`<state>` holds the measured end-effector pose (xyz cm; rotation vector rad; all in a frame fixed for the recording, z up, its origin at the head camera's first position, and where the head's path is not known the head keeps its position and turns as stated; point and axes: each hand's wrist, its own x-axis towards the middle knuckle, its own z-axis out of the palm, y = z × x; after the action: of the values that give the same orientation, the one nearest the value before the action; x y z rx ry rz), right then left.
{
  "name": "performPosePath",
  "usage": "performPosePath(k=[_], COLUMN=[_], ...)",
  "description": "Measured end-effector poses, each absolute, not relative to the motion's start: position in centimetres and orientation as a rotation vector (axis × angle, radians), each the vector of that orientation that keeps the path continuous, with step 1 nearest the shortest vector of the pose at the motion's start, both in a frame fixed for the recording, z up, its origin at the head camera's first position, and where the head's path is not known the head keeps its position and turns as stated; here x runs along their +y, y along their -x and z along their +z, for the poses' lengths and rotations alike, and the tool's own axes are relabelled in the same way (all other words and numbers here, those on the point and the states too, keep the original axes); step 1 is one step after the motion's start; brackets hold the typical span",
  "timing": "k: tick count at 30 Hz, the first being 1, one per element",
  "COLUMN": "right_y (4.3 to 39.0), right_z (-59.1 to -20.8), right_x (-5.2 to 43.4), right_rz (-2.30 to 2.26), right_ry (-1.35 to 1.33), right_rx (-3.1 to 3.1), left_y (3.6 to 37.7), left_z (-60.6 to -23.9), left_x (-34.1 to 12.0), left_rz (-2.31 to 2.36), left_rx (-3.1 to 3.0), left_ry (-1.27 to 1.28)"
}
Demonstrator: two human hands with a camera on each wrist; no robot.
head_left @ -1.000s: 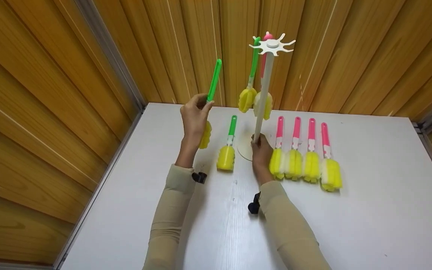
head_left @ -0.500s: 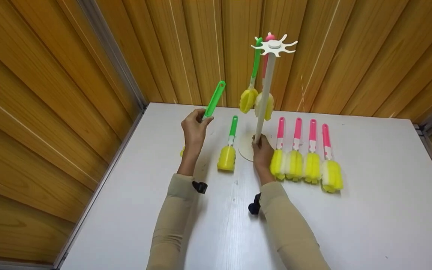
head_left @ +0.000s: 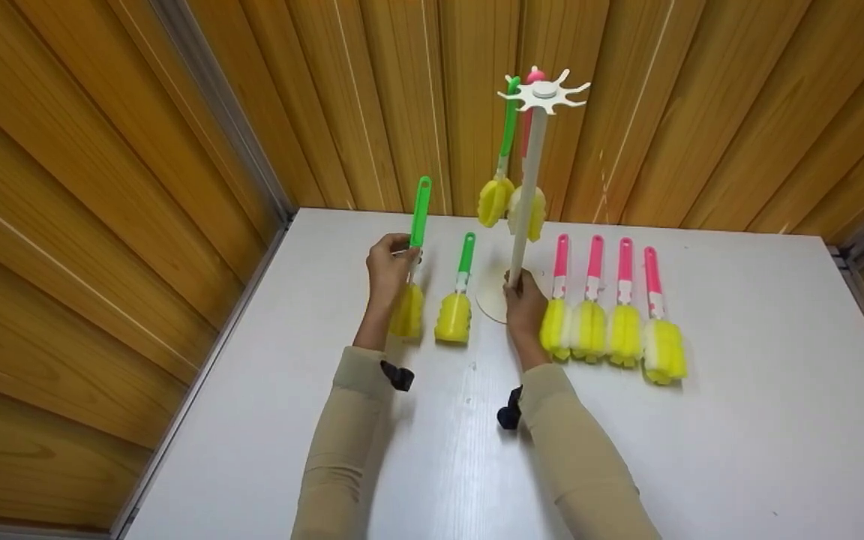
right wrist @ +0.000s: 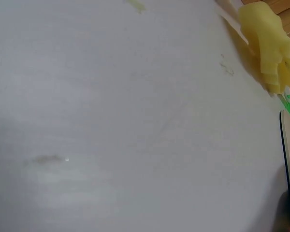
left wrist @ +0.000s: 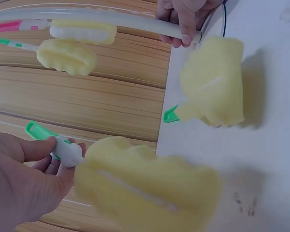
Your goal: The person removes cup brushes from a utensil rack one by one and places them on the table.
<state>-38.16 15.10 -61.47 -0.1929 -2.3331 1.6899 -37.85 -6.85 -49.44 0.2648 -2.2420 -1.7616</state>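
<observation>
My left hand (head_left: 396,255) pinches the neck of a green-handled brush (head_left: 420,214). Its handle points up and its yellow sponge head (head_left: 407,310) hangs low over the white table (head_left: 739,420). The left wrist view shows the fingers (left wrist: 58,151) on the white neck and the sponge (left wrist: 145,191) just off the surface. A second green brush (head_left: 455,311) lies right beside it. My right hand (head_left: 522,296) grips the white pole (head_left: 528,187) of a hanging rack near its base. From the star-shaped top (head_left: 544,91) hang a green brush (head_left: 495,199) and a pink one (head_left: 535,211).
Several pink-handled brushes (head_left: 612,330) lie in a row to the right of the rack. Wooden panel walls (head_left: 139,187) close in the table at the left and back. The right wrist view shows bare table (right wrist: 111,121) and one yellow sponge (right wrist: 270,46).
My left hand has lowered the green brush from head height to just beside the other green brush, turning its handle upright. The right hand has stayed on the pole.
</observation>
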Motion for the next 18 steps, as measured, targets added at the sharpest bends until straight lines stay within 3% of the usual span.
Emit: performPosePath(k=[18], right_y=[38.2], right_z=[-61.5], right_x=[15.1], right_rz=[1.643], right_ry=[0.186], right_rx=[-2.342], left_y=[40.4], left_z=[-51.7], left_x=[-7.5], left_rz=[-1.788], left_rx=[-2.473], left_ry=[-0.39])
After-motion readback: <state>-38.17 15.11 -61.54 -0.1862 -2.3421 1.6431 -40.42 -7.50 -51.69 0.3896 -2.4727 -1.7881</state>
